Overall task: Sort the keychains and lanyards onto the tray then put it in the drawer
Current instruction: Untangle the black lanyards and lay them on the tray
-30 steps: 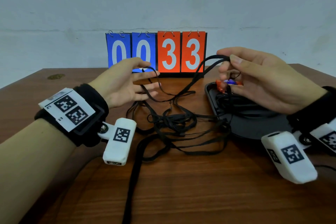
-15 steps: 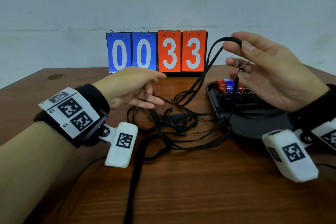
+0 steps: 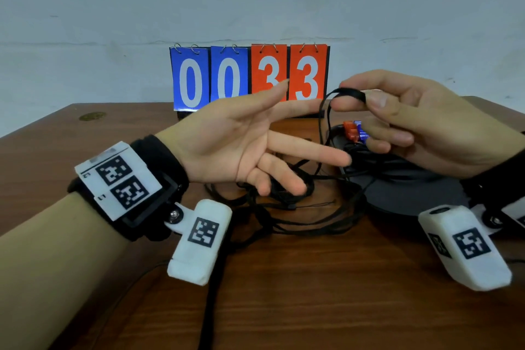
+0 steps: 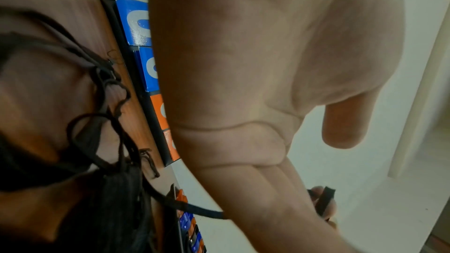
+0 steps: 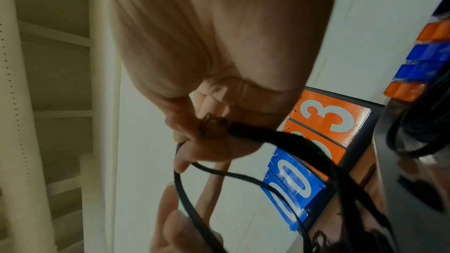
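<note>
My right hand (image 3: 358,99) pinches the looped end of a black lanyard (image 3: 348,93) between thumb and forefinger, raised above the left end of the black tray (image 3: 403,199). The strap (image 5: 280,141) runs down from the pinch toward the tray. Orange and blue keychains (image 3: 353,131) lie at the tray's far left corner, with coiled black lanyards beside them. My left hand (image 3: 284,148) hovers with fingers spread and straight, holding nothing, its tips close to the right hand. Beneath it a tangle of black lanyards (image 3: 284,207) lies on the wooden table.
A flip scoreboard (image 3: 250,77) reading 0033 stands at the table's back edge against the wall. One long black strap (image 3: 210,293) trails from the tangle toward the table's front edge.
My left hand rose from the tangle and reached right with fingers spread. My right hand lowered slightly and closed its thumb and forefinger on the lanyard loop.
</note>
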`<state>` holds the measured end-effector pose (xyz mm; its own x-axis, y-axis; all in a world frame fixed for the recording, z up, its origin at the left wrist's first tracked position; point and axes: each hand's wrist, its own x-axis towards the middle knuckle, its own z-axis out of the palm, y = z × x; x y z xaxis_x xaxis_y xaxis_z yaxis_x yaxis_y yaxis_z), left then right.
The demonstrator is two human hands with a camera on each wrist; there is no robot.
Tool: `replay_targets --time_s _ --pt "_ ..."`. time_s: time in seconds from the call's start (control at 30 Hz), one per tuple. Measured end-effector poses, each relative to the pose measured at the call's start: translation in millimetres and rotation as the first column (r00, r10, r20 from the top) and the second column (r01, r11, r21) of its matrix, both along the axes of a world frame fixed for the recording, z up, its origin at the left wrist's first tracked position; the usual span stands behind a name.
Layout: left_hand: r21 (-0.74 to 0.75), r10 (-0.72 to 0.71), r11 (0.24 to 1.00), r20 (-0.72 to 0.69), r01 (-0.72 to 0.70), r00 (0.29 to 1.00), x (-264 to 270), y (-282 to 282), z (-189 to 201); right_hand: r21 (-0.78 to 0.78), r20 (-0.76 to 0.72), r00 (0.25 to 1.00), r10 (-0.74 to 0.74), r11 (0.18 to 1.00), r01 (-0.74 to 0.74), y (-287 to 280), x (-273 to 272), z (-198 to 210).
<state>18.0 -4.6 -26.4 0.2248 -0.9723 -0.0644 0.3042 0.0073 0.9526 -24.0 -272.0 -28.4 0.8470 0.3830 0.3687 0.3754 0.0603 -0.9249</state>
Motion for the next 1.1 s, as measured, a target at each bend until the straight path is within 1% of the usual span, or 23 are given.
replay_targets --time_s 0.07,0.13,0.2,0.27,0.33,0.4,0.47,0.57,0.63,0.7,0.83,0.87,0.97,1.1 --pt "-0.006 -0.038 0.999 -0.017 0.037 0.999 -1.0 -2.2 -3.1 -0.059 -0.013 0.998 0.069 0.996 -0.069 -2.6 -0.3 -0.9" --pt "-0.035 -0.017 0.999 -0.031 0.016 0.999 -0.8 -2.5 -4.1 -0.119 -0.033 0.993 0.115 0.986 -0.118 -5.4 -0.3 -2.5" --pt "-0.064 0.05 0.997 -0.019 -0.051 0.999 0.8 -2.2 -4.3 -0.173 -0.03 0.99 0.138 0.975 -0.141 -6.8 -0.6 -3.6" --pt "-0.09 0.151 0.985 -0.005 -0.151 0.989 1.9 -2.4 -3.7 -0.197 -0.039 0.988 0.15 0.968 -0.155 -8.4 0.0 -4.9" --pt "-0.119 0.269 0.957 0.025 -0.264 0.963 2.9 -2.1 -3.4 -0.225 -0.047 0.988 0.144 0.963 -0.151 -7.4 -1.0 -5.1" --pt "-0.156 0.361 0.923 0.028 -0.353 0.932 3.8 -1.0 -2.6 -0.254 -0.054 0.993 0.107 0.96 -0.117 -5.2 -2.4 -4.8" --pt "-0.167 0.427 0.892 0.0 -0.42 0.904 5.2 0.0 -1.5 -0.293 -0.066 0.995 0.069 0.952 -0.086 -4.3 -3.0 -4.7" --pt "-0.145 0.486 0.865 0.006 -0.48 0.874 6.7 0.4 -1.5 -0.342 -0.089 0.994 0.068 0.935 -0.095 -6.8 -2.2 -4.6" --pt "-0.121 0.466 0.878 0.0 -0.462 0.885 5.2 -0.6 -1.7 -0.336 -0.095 0.992 0.089 0.935 -0.116 -8.8 -1.2 -4.6" --pt "-0.1 0.412 0.907 0.002 -0.41 0.911 2.7 -0.7 -1.8 -0.323 -0.083 0.992 0.099 0.939 -0.121 -7.7 -1.8 -3.9" --pt "-0.095 0.323 0.944 0.057 -0.317 0.945 -1.1 -0.7 -1.9 -0.276 -0.085 0.994 0.069 0.957 -0.09 -5.9 -4.5 -2.2" --pt "-0.098 0.303 0.95 0.064 -0.296 0.951 -1.4 -1.0 -2.2 -0.264 -0.084 0.992 0.099 0.957 -0.118 -5.7 -6.0 -1.8" --pt "-0.111 0.247 0.965 0.078 -0.238 0.966 -2.7 -1.5 -3.9 -0.237 -0.131 0.953 0.272 0.925 -0.296 -4.6 -10.0 -0.1" --pt "-0.114 0.233 0.969 0.117 -0.22 0.965 -4.4 -3.3 -6.6 -0.32 -0.236 0.884 0.403 0.827 -0.462 -4.2 -12.3 -1.1"
